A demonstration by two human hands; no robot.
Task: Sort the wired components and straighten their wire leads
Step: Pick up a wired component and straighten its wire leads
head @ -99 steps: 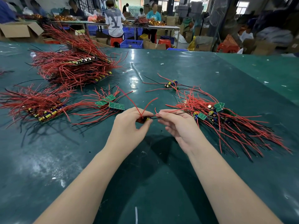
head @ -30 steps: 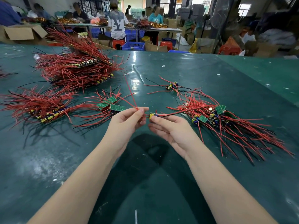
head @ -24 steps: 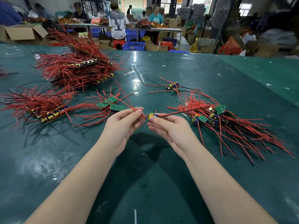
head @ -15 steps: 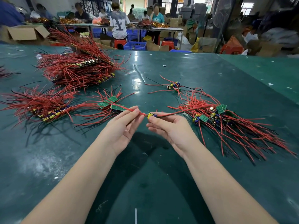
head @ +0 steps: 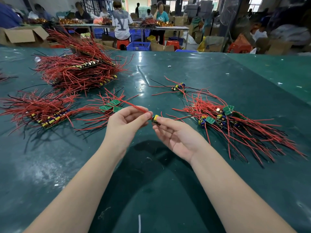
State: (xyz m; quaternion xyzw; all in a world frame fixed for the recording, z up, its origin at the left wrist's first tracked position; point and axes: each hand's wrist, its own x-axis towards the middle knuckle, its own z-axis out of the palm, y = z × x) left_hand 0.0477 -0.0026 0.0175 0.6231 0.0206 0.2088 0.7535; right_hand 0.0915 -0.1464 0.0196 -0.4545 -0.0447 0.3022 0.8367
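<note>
At the centre of the head view, above a dark green table (head: 168, 182), both bare hands meet over one small wired component (head: 155, 118), a little board with a yellow part on top. The right hand (head: 176, 137) lies palm up, its thumb and forefinger pinching the component from the 4 o'clock side. The left hand (head: 124, 121) curls its fingers and pinches the component's red leads (head: 134, 106) just beside the board; the leads run out straight toward 10 o'clock, bunched together. A further red and black lead trails from the component toward 3 o'clock into the loose pile (head: 235, 125), a sprawl of boards, capacitors and red wires lying on the table at 3 o'clock from the hands.

At 1 o'clock, well apart from the hands, a small cluster (head: 178, 87) of a few components rests with its wires spread wide. At 11 o'clock, near the left hand, a few green boards (head: 110, 105) lie face up with red wires fanned to both sides. At 9 o'clock a sorted row (head: 48, 116) of components sits side by side, wires sweeping outward. At 10 o'clock, farther back, a tall stack (head: 80, 71) of such rows is heaped, its red wires bristling.

Beyond the table's far edge, at 12 o'clock, people sit and stand at other benches among cardboard boxes (head: 21, 36), blue crates (head: 138, 46) and red stools (head: 122, 43).
</note>
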